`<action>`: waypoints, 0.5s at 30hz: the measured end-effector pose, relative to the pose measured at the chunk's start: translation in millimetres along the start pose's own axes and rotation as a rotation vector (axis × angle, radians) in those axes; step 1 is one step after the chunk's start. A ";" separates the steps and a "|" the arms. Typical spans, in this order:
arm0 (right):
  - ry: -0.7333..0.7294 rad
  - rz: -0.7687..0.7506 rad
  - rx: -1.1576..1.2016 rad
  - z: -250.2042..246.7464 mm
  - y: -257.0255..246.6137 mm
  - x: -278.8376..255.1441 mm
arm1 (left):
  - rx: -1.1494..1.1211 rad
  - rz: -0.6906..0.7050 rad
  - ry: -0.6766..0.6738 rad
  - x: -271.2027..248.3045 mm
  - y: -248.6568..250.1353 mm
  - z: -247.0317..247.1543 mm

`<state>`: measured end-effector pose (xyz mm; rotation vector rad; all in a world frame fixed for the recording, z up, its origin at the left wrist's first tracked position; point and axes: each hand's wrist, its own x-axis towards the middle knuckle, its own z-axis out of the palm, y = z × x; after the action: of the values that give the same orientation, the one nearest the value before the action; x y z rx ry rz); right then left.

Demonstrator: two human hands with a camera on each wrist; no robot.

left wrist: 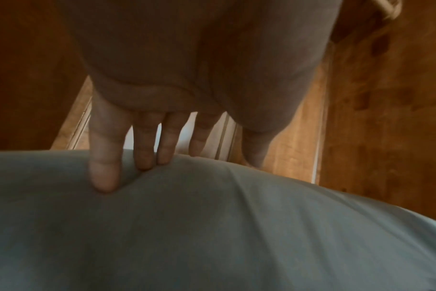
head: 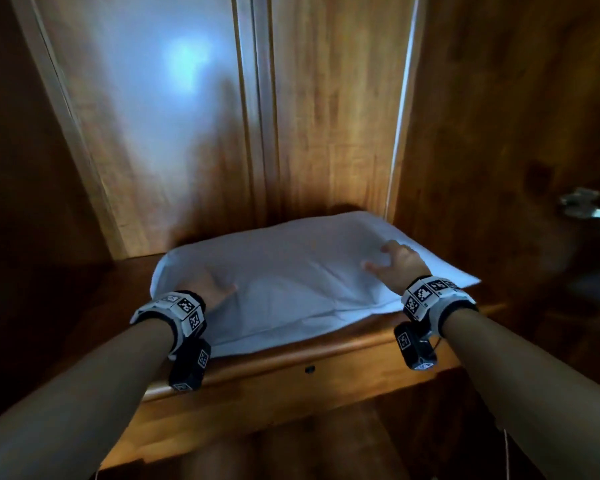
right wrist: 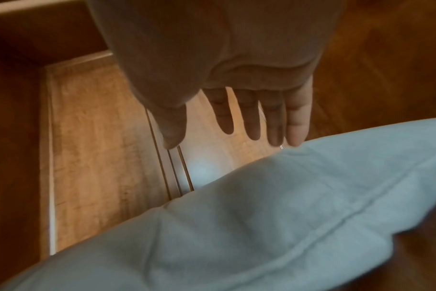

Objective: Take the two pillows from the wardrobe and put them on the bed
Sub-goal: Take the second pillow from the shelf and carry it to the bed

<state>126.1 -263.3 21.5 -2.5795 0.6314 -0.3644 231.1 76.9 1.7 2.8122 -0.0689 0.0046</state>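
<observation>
A white pillow (head: 291,278) lies flat on a wooden shelf (head: 326,351) inside the wardrobe. My left hand (head: 215,289) rests on the pillow's near left part; in the left wrist view its fingertips (left wrist: 105,177) press straight into the white pillow (left wrist: 236,236). My right hand (head: 392,261) hovers over the pillow's right end, fingers spread and slightly bent. In the right wrist view those fingers (right wrist: 274,122) hang straight just above the pillow (right wrist: 261,226), holding nothing. Only one pillow is in view.
The wardrobe's wooden back panel (head: 309,116) rises behind the pillow, with side walls close on both sides. A metal door hinge (head: 589,209) shows on the right wall. Below the shelf's front lip sits a small dark hole (head: 309,368).
</observation>
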 end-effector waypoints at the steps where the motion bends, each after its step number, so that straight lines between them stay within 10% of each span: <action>1: -0.018 0.016 -0.051 4.8 -2.1 21.7 | 0.003 -0.027 0.006 10.3 -0.6 -1.0; 15: -0.351 0.175 -0.201 96.7 68.7 258.8 | -0.170 -0.314 -0.130 108.1 8.8 35.9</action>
<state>357.4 -408.9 -58.2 -2.6555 0.7864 0.2159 338.5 51.8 -28.2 2.6201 0.3264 -0.2448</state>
